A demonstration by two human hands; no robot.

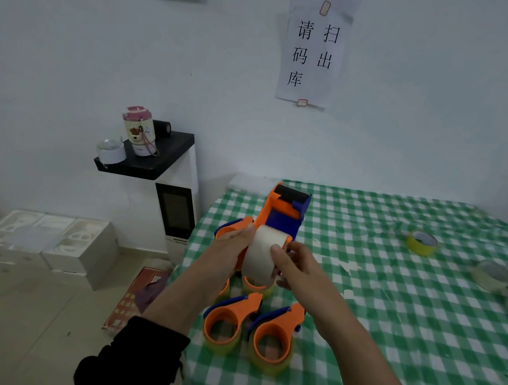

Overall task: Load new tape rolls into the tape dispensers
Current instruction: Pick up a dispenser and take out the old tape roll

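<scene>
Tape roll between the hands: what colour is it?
Off-white tape roll, against the orange dispenser; head view shows it best.

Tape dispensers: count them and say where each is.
4. Raised dispenser and its tape roll between left hand and right hand; near-left dispenser and near-right dispenser at the table edge; half-hidden dispenser behind them. An orange sliver beside it may be a fifth.

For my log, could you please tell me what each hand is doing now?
Left hand: grips the orange tape dispenser.
Right hand: holds the whitish tape roll on it.

Orange-blue dispenser; tablecloth (green-white check)
</scene>
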